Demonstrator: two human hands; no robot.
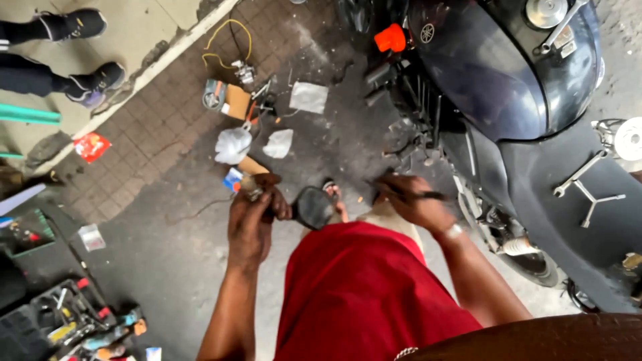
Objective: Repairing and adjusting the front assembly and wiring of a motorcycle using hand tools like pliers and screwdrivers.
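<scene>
My left hand (pixel 253 217) is closed around a small metal part (pixel 252 192), held above the ground in front of my red shorts (pixel 361 287). A thin dark tool (pixel 420 195) sticks out to the right from the grip of my right hand (pixel 409 202), close to the side of a dark motorcycle (pixel 508 73). Between my hands, lower down, my foot in a dark sandal (pixel 314 206) rests on the grimy floor.
A cross wrench (pixel 588 194) lies on the motorcycle's seat. Plastic bags (pixel 233 144), a small box (pixel 235 101), a yellow wire (pixel 227 40) and loose parts litter the pavement ahead. An open toolbox (pixel 63 314) sits at lower left. Another person's feet (pixel 87 50) are at top left.
</scene>
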